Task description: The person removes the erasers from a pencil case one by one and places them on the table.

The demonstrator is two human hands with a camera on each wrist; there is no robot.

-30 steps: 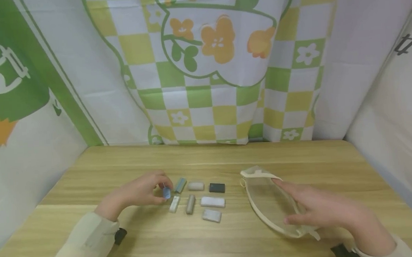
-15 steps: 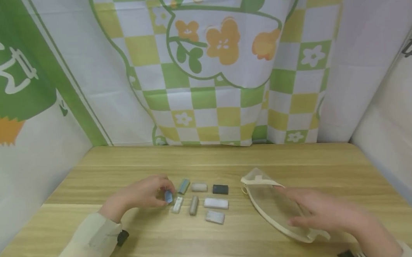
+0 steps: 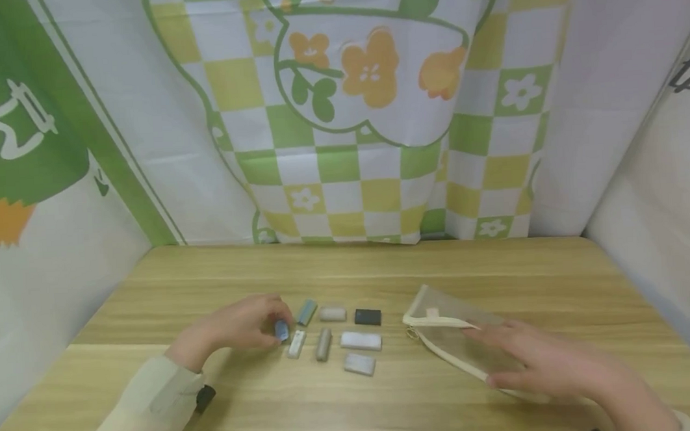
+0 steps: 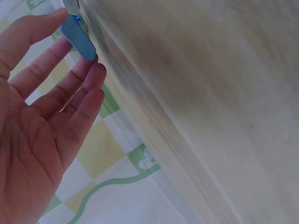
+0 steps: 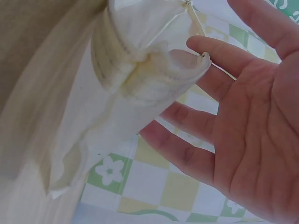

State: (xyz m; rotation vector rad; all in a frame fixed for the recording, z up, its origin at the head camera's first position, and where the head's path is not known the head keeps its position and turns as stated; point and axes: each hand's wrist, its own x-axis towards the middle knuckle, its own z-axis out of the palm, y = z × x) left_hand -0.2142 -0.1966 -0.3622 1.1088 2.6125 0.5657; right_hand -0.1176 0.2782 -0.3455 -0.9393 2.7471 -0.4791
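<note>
My left hand (image 3: pixel 242 325) pinches a small blue eraser-like block (image 4: pixel 78 38) between thumb and fingertips, low over the table. Close beside it lie a green block (image 3: pixel 307 312) and a narrow white block (image 3: pixel 296 343). A pale mesh zip pouch (image 5: pixel 107 112) lies on the right, its mouth facing left. Over it, my right hand (image 3: pixel 548 358) has its fingers fairly straight and spread, touching the pouch's edge. In the right wrist view one fingertip meets the rim, while other fingers pass behind the mesh.
Between the hands sit a beige block (image 3: pixel 332 314), a black block (image 3: pixel 368 316), a taupe block (image 3: pixel 324 344), a long white block (image 3: pixel 361 341) and a greyish block (image 3: pixel 360 364). The wooden table (image 3: pixel 273 414) meets a patterned curtain (image 3: pixel 343 176) at the back.
The pouch's mouth has narrowed and its mesh now lies flatter, as my right hand shifted slightly right. My left hand keeps the blue block near the same spot.
</note>
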